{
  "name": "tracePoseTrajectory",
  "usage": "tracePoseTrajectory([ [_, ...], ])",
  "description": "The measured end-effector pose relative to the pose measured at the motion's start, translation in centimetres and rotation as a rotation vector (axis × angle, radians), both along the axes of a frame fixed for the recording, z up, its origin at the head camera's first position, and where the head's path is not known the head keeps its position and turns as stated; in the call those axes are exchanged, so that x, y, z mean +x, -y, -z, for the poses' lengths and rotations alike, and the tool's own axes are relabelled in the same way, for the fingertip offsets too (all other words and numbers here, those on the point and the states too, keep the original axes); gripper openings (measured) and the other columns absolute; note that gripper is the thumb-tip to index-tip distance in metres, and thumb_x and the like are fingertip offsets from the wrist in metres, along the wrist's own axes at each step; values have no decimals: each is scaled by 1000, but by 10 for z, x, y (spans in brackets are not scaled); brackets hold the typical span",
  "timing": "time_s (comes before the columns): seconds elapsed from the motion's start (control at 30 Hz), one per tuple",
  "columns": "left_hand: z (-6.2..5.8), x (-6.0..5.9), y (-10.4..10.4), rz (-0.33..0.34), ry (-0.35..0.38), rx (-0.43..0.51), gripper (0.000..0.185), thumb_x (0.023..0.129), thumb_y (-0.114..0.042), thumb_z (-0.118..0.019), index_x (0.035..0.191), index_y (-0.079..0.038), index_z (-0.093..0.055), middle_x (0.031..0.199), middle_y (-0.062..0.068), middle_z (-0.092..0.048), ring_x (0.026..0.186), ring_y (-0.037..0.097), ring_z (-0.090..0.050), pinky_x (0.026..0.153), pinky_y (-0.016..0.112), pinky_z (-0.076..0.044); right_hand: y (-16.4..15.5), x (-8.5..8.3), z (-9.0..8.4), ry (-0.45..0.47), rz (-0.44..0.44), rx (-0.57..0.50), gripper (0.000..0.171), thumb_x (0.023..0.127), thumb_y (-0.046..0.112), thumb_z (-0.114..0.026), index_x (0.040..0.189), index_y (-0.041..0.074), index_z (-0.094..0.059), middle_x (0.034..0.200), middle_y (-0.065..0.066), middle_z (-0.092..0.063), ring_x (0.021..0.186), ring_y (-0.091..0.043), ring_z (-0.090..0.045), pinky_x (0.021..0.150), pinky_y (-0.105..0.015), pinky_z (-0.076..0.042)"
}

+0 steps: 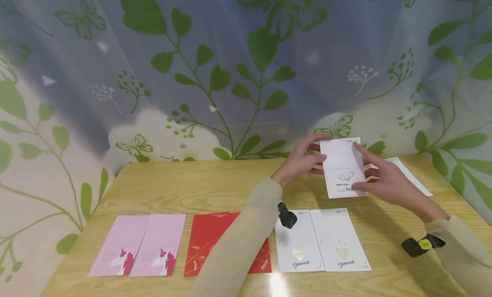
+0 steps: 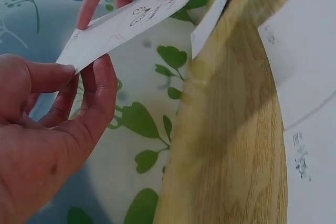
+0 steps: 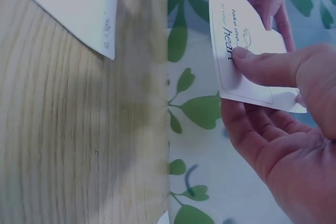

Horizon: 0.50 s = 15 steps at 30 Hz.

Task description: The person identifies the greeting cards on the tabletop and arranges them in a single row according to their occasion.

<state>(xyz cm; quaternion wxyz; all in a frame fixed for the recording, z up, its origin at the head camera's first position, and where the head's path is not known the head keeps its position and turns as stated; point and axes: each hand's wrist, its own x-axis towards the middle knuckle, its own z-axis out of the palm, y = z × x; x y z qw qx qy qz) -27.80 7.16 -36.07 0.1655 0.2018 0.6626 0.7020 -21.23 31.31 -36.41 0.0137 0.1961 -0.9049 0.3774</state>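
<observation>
Both hands hold up a white card (image 1: 343, 158) above the far right part of the table. Golden wings and the words "take me... to your heart" are printed on its lower half. The left hand (image 1: 303, 157) pinches the card's left edge, thumb in front and fingers behind, as the left wrist view also shows. At the right edge, the right hand (image 1: 388, 177) grips it with the thumb (image 3: 262, 66) on the printed face and several fingers behind. Below the hands lie two white cards with gold diamonds (image 1: 297, 241), (image 1: 342, 241) side by side.
Two pink unicorn cards (image 1: 134, 235) lie at the table's front left. Red cards (image 1: 205, 228) beside them are partly covered by the left sleeve (image 1: 246, 233). More white paper (image 1: 411, 177) lies at the back right. A leaf-printed curtain (image 1: 230, 74) hangs behind the wooden table (image 1: 192, 186).
</observation>
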Motion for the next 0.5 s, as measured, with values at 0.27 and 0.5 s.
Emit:
tracePoseTrajectory([
  [0.27, -3, 14, -6, 48, 80, -7, 52, 99, 2, -60, 144, -24, -58, 105, 4, -59, 84, 16, -68, 83, 50, -62, -13, 21, -4, 12, 34, 33, 104, 84, 3, -81, 165, 19, -18, 120, -20, -52, 82, 3, -64, 62, -24, -55],
  [0.5, 3, 27, -12, 74, 93, -34, 51, 96, 3, -64, 140, -22, -60, 102, 6, -59, 79, 18, -68, 84, 56, -60, -25, 36, 3, -2, 26, -27, 98, 83, -1, -81, 163, 13, -26, 115, -9, -53, 83, 4, -64, 60, -22, -54],
])
